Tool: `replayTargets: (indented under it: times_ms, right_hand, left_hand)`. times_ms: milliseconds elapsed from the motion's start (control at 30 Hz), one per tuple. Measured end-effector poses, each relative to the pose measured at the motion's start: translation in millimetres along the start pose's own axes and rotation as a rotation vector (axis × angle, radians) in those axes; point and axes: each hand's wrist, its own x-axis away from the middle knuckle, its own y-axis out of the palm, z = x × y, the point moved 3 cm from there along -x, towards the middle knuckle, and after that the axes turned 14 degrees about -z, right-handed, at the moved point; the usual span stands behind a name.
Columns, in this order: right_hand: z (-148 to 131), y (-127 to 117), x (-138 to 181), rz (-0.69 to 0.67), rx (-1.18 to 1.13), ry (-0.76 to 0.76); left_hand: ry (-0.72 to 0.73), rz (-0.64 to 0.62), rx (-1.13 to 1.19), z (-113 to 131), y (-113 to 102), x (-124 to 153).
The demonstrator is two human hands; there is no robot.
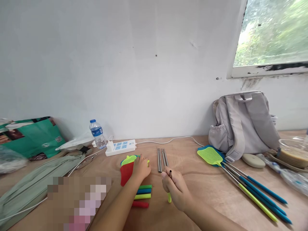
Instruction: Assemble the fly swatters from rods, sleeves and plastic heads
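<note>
My left hand (141,167) lies over a small stack of fly swatter heads, its fingers curled round a yellow-green fly swatter head (129,159). Beneath it a red fly swatter head (126,173) shows, partly covered by my wrist. My right hand (177,186) is closed round a fly swatter rod whose dark open end (170,173) points up; its yellow-green handle (169,197) sticks out below the fist. Several loose metal rods (159,160) lie just beyond that hand. Between my forearms are a green handle (145,187), a blue handle (144,191), a yellow-green handle (143,196) and a red handle (141,204).
Several whole fly swatters (240,179) lie at the right, near a grey backpack (247,122) and a cup of brown drink (295,152). A power strip (121,147) and water bottle (97,134) stand by the wall. A green bag (36,138) is at the left.
</note>
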Motion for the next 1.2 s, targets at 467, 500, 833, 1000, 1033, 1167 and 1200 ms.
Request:
replayTargets:
  times_ms: [467, 500, 833, 1000, 1033, 1167, 1200]
  right_hand:
    - [4.5, -21.1, 0.1, 0.015, -0.361, -0.021]
    - [4.1, -21.1, 0.2, 0.018, -0.396, -0.026]
    - [5.1, -20.3, -5.8, 0.024, -0.498, -0.04]
    - [5.0, -19.8, -4.5, -0.033, -0.49, -0.056]
    - [4.1, -20.0, -3.4, -0.047, -0.481, -0.06]
    - [1.1, -19.3, 3.2, -0.098, -0.491, -0.095]
    - [1.1, -19.1, 4.7, -0.095, -0.51, -0.105]
  left_hand:
    - [0.055, 0.12, 0.139, -9.9, -30.8, -14.3]
    - [0.061, 0.151, 0.179, -13.0, -36.0, -13.5]
    - [0.003, 0.462, 0.468, -51.4, -74.9, -3.7]
    - [-0.019, 0.575, 0.553, -56.5, -95.3, 9.4]
    - [-0.013, 0.578, 0.603, -54.3, -97.8, 11.8]
    - [0.032, 0.543, 1.14, -33.6, -103.5, 24.0]
    - [0.024, 0.503, 1.304, -26.4, -103.8, 27.5]
